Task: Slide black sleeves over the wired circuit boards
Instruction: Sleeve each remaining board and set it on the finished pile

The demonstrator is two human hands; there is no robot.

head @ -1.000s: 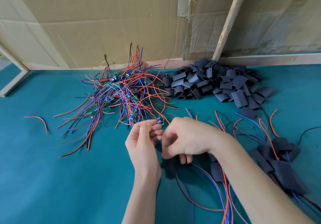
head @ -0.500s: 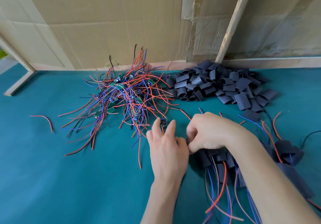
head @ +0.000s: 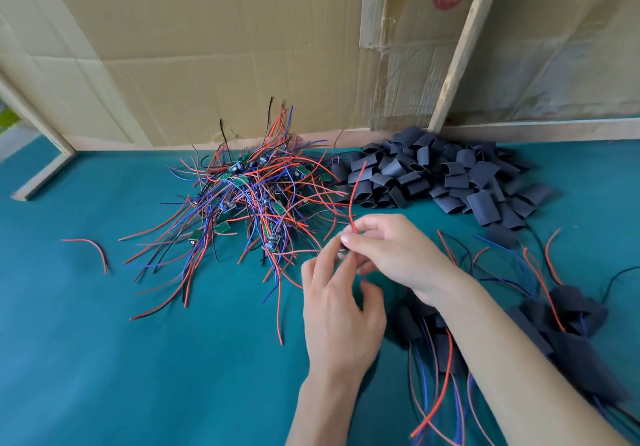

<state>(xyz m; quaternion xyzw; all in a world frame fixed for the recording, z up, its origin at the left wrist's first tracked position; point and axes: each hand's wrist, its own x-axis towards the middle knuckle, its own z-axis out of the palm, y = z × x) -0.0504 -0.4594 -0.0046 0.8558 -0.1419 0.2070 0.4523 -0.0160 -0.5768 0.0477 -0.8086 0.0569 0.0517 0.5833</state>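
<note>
Lying nearest, under the right forearm, a cluster of finished sleeved boards (head: 446,338) with red and blue leads trailing toward the viewer. Hovering just above the teal mat (head: 104,359), the left hand (head: 341,310) with fingers loosely spread, index finger (head: 330,255) reaching up to the spot where the right hand is working; not clear whether holding anything. Pinching a red wire (head: 355,196) between thumb and fingertips, the right hand (head: 388,248), fingers curled closed around it. Rising from that pinch, the wire standing almost upright, long axis running away from the viewer, free end pointing to the far cardboard wall (head: 225,47). Hidden behind the fingers, whatever board is hanging on this wire. Lying farther left, the tangled pile of wired circuit boards (head: 249,196); farther right, just beside it, the heap of black sleeves (head: 443,172) against the wall.
</note>
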